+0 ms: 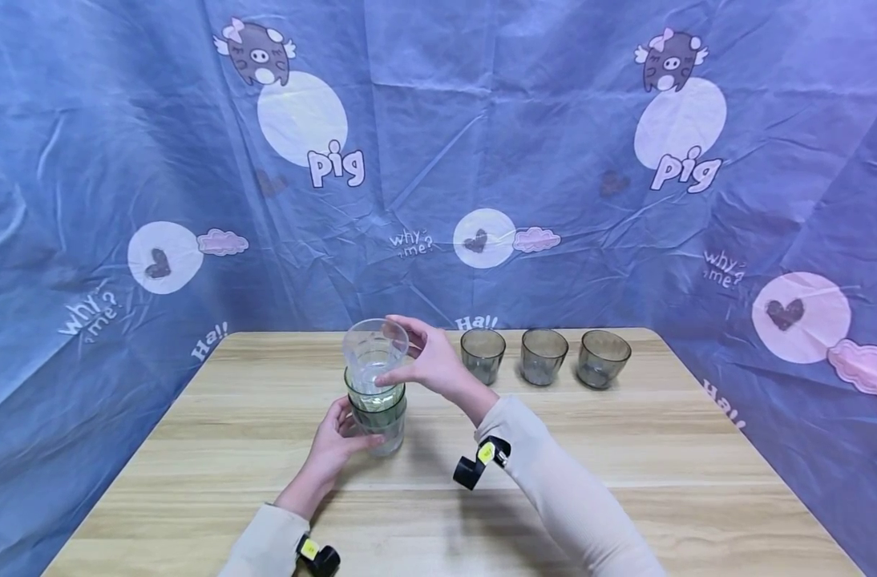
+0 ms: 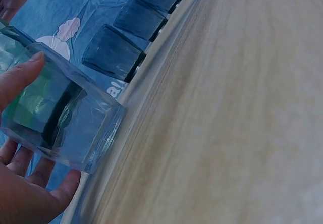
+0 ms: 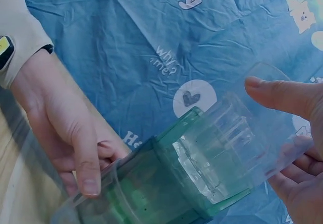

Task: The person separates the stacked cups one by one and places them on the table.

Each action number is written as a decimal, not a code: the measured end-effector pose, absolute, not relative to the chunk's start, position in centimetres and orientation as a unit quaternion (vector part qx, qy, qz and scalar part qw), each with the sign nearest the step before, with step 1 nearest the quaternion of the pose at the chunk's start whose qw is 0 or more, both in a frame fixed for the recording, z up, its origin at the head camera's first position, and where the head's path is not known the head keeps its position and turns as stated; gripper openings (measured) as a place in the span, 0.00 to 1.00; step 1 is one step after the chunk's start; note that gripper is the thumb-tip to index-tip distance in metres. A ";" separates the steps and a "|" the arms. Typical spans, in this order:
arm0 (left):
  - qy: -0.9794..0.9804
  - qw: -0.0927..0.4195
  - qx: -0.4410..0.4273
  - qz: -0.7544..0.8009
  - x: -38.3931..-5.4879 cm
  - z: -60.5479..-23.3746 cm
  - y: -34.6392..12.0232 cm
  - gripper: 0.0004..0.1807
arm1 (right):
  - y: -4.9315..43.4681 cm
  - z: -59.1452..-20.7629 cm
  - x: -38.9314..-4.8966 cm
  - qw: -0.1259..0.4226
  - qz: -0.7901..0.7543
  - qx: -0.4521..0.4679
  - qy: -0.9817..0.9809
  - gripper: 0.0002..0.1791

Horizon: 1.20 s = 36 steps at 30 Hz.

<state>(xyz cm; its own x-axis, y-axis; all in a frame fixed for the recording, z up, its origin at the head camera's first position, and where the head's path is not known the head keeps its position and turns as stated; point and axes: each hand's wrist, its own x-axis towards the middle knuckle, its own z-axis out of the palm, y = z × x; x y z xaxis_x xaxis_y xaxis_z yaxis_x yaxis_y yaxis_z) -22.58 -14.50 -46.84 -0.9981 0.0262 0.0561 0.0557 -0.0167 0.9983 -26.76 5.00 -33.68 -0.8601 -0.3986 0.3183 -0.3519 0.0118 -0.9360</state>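
Left of the table's middle stands a stack of glasses. My left hand grips it low down, thumb and fingers around the clear bottom glass. Green glasses with dark green rims sit nested above that one. At the top, my right hand holds a clear glass between thumb and fingers. Its base is inside the upper green glass's mouth, as the right wrist view shows at the green rim. How many glasses are nested in the middle is hard to tell through the glass.
Three smoky brown glasses stand upright in a row near the table's back edge: a left one, a middle one and a right one. A blue printed cloth hangs behind the wooden table.
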 end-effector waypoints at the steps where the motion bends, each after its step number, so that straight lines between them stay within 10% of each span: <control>1: -0.701 0.011 -0.029 -0.713 -22.6 -46.8 -14.5 0.46 | 5.0 -33.6 -26.7 0.016 -0.652 -0.265 0.710 0.50; 36: -0.699 0.007 -0.022 -0.715 -22.8 -47.1 -14.4 0.48 | 13.0 -32.0 -26.5 -0.070 -0.719 -0.208 0.659 0.51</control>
